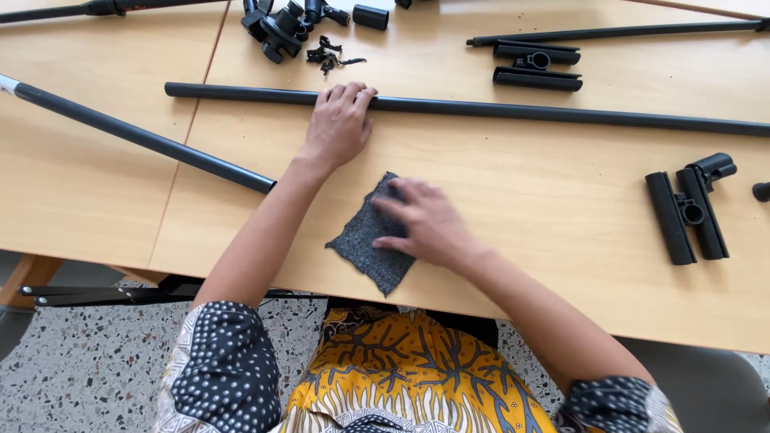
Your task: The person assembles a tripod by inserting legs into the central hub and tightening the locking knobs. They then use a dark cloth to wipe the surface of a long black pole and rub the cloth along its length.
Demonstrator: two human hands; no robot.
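Observation:
My left hand [338, 124] rests on a long black tube [513, 109] that lies across the wooden table [545, 240], fingers curled over its top. My right hand [425, 223] lies flat on a dark grey cloth [365, 240] near the table's front edge, fingers spread and pressing it down. The cloth is a rough square, turned like a diamond, and its right part is hidden under the hand.
A second black tube [144, 138] runs diagonally at the left. Black plastic clamps [691, 210] lie at the right, more clamp parts [536, 64] and a thin rod [618, 32] at the back right. Black fittings [281, 28] sit at the back centre.

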